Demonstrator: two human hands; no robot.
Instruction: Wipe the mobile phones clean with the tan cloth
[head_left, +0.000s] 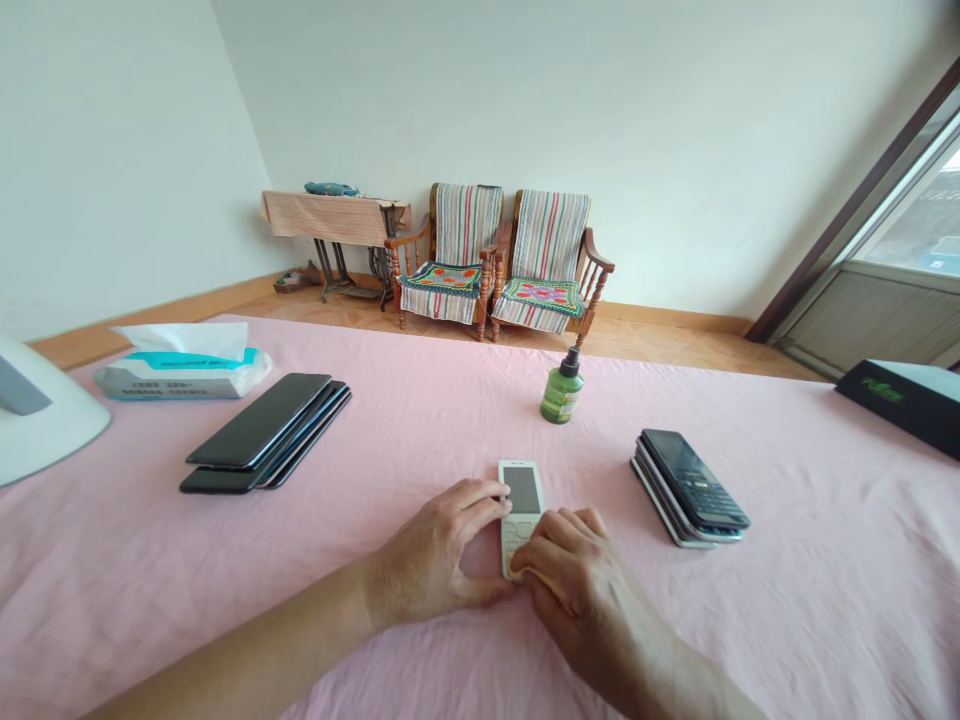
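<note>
A white keypad phone (521, 490) lies face up on the pink cloth, its dark screen toward the far end. My left hand (442, 545) grips it from the left, fingertips on the edge beside the screen and thumb by the lower end. Over the lower keys, my right hand (574, 570) is closed and pressed down. A thin yellowish edge, which looks like a folded cloth (551, 583), shows under its fingers; most of it is hidden. To the right sits a stack of keypad phones (690, 485). Several dark smartphones (262, 425) are piled at the left.
A green pump bottle (561, 390) stands beyond the white phone. A tissue pack (184, 372) and a white rounded object (45, 420) are at the left. At the far right is a black box (904, 400). Two wooden chairs (544, 270) stand behind the pink-covered surface (420, 400).
</note>
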